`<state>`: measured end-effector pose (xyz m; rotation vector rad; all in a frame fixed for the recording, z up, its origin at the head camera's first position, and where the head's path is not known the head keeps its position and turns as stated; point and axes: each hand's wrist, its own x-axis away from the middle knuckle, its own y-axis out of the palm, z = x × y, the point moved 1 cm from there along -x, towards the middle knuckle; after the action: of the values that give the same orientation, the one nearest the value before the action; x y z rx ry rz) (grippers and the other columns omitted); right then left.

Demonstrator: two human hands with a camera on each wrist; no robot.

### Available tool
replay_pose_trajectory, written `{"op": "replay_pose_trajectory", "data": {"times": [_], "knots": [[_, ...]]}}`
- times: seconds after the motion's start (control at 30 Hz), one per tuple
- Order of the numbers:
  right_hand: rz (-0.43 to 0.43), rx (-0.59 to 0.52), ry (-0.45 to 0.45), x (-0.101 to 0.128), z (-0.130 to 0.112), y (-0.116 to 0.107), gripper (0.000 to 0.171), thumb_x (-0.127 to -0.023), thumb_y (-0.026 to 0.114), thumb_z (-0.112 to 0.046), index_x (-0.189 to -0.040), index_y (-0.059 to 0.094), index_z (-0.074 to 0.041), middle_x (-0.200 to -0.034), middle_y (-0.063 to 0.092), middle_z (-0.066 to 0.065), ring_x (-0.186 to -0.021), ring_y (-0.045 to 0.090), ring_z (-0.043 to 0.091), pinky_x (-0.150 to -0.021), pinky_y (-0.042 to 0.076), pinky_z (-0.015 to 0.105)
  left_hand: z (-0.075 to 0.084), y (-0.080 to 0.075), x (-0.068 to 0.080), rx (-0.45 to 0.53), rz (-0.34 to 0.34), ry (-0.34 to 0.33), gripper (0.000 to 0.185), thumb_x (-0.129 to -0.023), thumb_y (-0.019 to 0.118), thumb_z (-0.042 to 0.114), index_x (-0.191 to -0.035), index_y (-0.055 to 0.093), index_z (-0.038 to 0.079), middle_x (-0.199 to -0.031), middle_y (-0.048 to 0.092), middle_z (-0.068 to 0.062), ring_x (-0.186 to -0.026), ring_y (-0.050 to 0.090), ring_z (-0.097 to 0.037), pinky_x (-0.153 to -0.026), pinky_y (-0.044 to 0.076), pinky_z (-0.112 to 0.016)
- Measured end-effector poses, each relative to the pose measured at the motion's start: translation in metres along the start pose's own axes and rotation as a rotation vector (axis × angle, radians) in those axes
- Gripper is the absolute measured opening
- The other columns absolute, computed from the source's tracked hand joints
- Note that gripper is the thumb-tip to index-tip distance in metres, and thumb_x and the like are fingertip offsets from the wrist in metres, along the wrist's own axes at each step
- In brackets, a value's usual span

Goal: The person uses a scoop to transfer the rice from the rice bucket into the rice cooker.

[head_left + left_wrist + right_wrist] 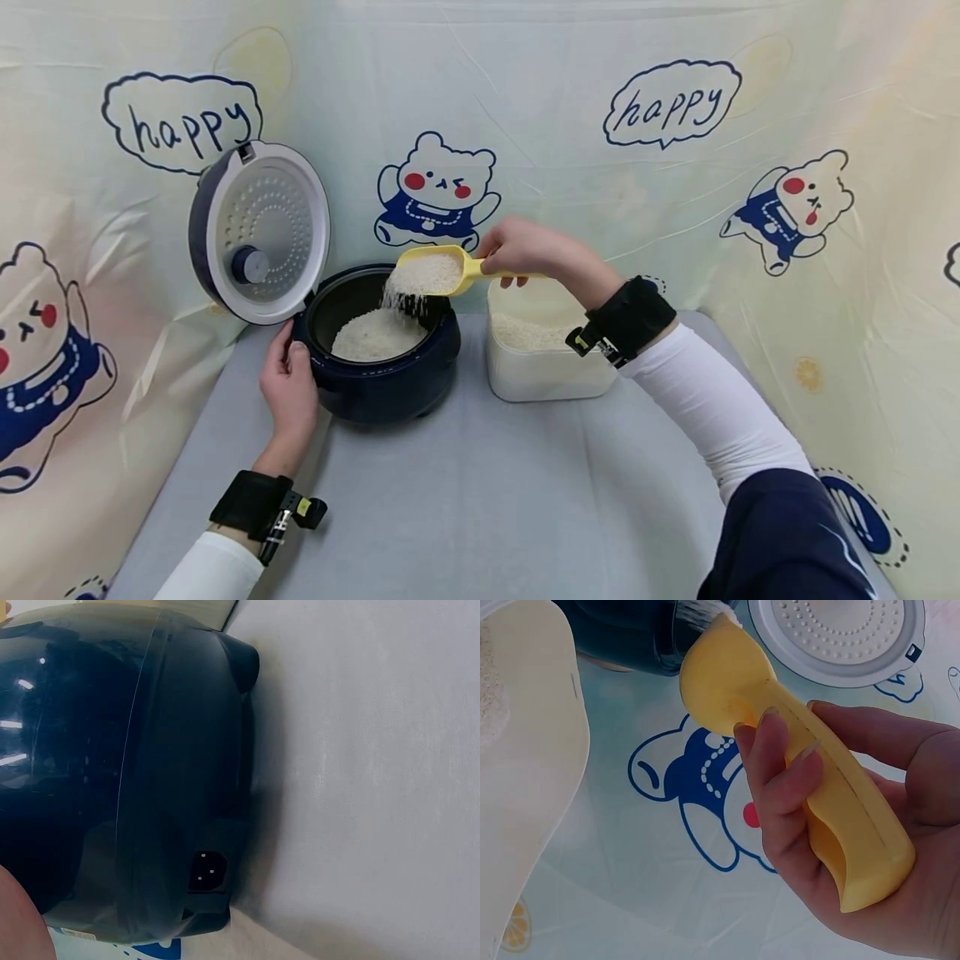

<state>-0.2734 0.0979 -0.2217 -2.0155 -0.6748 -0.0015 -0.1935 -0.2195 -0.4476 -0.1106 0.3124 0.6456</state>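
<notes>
Mostly hidden: left hand [19,919] behind cooker [127,780]

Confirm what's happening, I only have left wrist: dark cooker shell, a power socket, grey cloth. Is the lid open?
Observer: Yes, the lid is swung up behind the rice cooker.
Operator: Left hand?
Observer: The left hand rests against the cooker's side, fingers relaxed.
Operator: Right hand?
Observer: The right hand grips a yellow scoop, tilted, with rice falling into the pot.
Operator: Rice source?
Observer: A white container of rice stands beside the cooker on the person's right.
</notes>
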Motion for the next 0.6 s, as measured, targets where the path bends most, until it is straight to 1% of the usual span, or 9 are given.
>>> {"op": "replay_pose_trajectory", "data": {"times": [0.1,0.27,0.37,0.47,0.6], "knots": [[0.005,0.023,-0.018,0.000,-0.005,0.003,0.026,-0.100,0.060,-0.010,-0.120,0.075,-0.004,-0.104,0.070,0.011,-0.073,0.063,0.019,-0.062,0.053,0.028,0.004,0.001,0.001,-0.006,-0.004,-0.005,0.045,-0.106,0.045,0.015,-0.147,0.060,0.006,-0.144,0.060,-0.016,-0.111,0.052,0.001,-0.094,0.040,-0.015],[-0.004,0.059,-0.027,-0.001,-0.015,0.007,0.029,-0.101,0.060,-0.011,-0.126,0.074,-0.006,-0.113,0.069,0.010,-0.075,0.066,0.021,-0.066,0.056,0.030,0.027,0.001,0.009,0.016,-0.007,0.002,0.045,-0.105,0.045,0.011,-0.146,0.059,-0.001,-0.144,0.059,-0.022,-0.110,0.053,0.003,-0.095,0.040,-0.015],[-0.012,0.074,-0.038,-0.002,-0.022,0.009,0.032,-0.102,0.060,-0.012,-0.131,0.072,-0.006,-0.121,0.069,0.010,-0.078,0.068,0.022,-0.070,0.058,0.032,0.036,0.001,0.013,0.017,-0.009,0.005,0.045,-0.105,0.045,0.011,-0.145,0.058,-0.002,-0.143,0.059,-0.023,-0.109,0.053,0.002,-0.094,0.040,-0.015],[-0.022,0.082,-0.055,-0.001,-0.029,0.012,0.033,-0.103,0.060,-0.012,-0.133,0.071,-0.006,-0.126,0.069,0.010,-0.079,0.068,0.022,-0.072,0.059,0.034,0.037,0.001,0.014,0.012,-0.010,0.003,0.045,-0.105,0.044,0.012,-0.146,0.058,-0.002,-0.143,0.059,-0.023,-0.109,0.052,0.002,-0.093,0.040,-0.015],[-0.015,0.087,-0.071,0.000,-0.033,0.014,0.032,-0.103,0.061,-0.011,-0.132,0.071,-0.006,-0.124,0.070,0.011,-0.076,0.066,0.020,-0.071,0.059,0.034,0.036,0.001,0.014,0.003,-0.009,0.002,0.045,-0.105,0.044,0.012,-0.145,0.059,-0.001,-0.143,0.060,-0.023,-0.110,0.052,0.003,-0.094,0.040,-0.016]]}}
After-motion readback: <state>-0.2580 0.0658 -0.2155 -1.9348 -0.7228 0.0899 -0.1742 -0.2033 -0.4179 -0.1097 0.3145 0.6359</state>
